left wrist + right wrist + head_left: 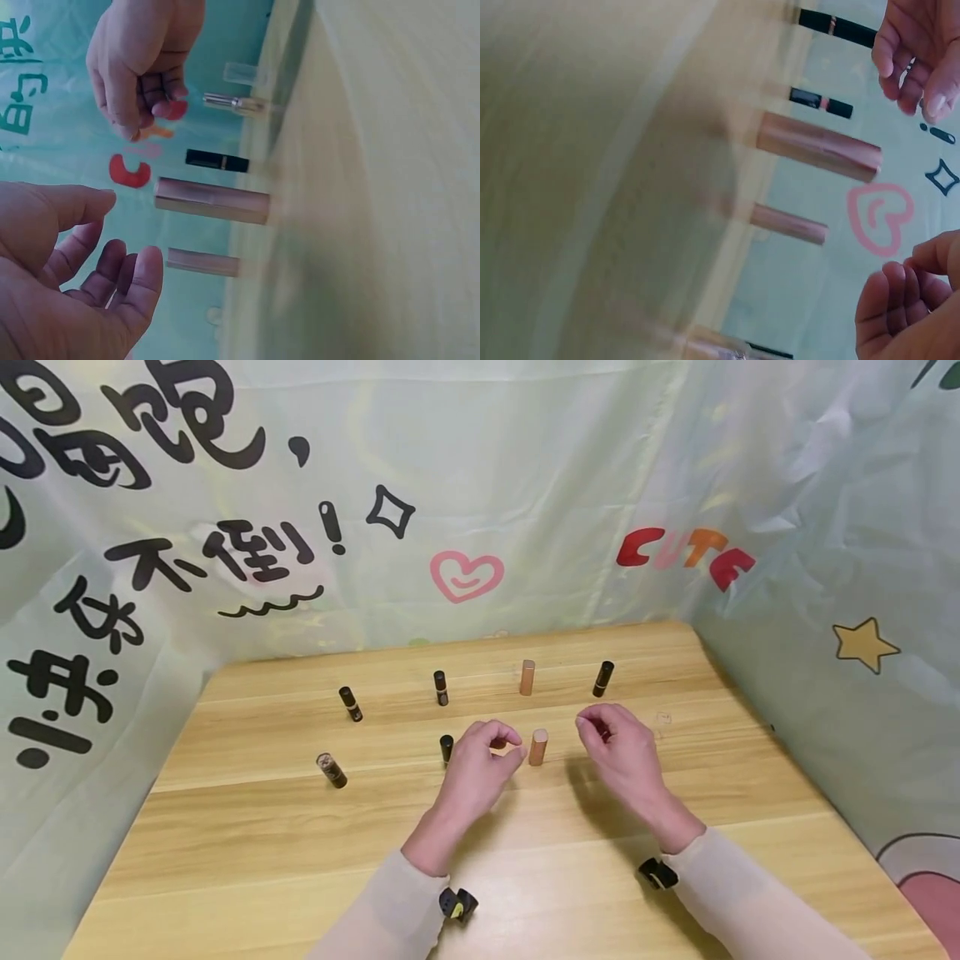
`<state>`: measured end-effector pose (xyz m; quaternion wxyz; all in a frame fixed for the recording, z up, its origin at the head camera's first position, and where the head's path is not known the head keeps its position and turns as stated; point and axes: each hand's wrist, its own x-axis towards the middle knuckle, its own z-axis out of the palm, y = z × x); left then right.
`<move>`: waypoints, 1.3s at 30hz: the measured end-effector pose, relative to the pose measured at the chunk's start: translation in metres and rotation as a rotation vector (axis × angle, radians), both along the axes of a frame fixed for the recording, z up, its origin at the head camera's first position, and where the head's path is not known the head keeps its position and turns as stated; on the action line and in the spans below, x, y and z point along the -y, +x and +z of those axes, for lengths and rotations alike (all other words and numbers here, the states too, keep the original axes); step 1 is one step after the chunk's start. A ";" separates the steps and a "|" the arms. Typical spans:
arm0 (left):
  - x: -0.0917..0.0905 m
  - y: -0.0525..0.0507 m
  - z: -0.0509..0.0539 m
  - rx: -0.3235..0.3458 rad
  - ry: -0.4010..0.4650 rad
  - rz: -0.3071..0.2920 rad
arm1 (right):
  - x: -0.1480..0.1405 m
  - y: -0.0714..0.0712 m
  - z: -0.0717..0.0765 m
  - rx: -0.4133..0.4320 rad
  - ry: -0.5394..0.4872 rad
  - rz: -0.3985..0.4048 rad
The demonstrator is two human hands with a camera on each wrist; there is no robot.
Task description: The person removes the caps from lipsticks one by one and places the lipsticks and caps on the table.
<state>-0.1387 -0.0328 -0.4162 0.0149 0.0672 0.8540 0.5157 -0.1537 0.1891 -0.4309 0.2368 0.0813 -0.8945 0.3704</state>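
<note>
On the table between both hands stands an upright rose-gold lipstick tube (538, 748). My left hand (480, 768) hovers just left of it, thumb and fingers curved with a gap between them and nothing held. To its right, my right hand (622, 756) is also raised above the table, its fingers loosely curled and holding nothing. A silver lipstick (234, 103) without a visible cap stands near the right hand, mostly hidden behind that hand in the head view. Beside it is a small clear cap-like piece (241, 73). A black lipstick tube (447, 748) is partly covered by the left hand.
Along the back stand a black tube (350, 703), another black tube (441, 687), a rose-gold tube (528, 677) and a third black tube (603, 678). A dark tube with a patterned top (332, 770) stands at left. A printed cloth (525, 485) hangs around the wooden table (247, 860).
</note>
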 end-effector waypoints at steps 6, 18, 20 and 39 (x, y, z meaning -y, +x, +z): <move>0.000 -0.004 -0.013 0.056 0.004 -0.027 | 0.011 -0.004 -0.006 0.168 0.013 0.097; -0.001 -0.010 -0.028 0.082 -0.025 -0.081 | 0.022 -0.008 -0.014 0.331 0.055 0.221; -0.002 -0.010 -0.029 0.084 -0.035 -0.086 | 0.023 -0.009 -0.015 0.339 0.059 0.232; -0.008 -0.015 -0.031 0.084 -0.046 -0.110 | 0.027 -0.011 -0.017 0.354 0.048 0.245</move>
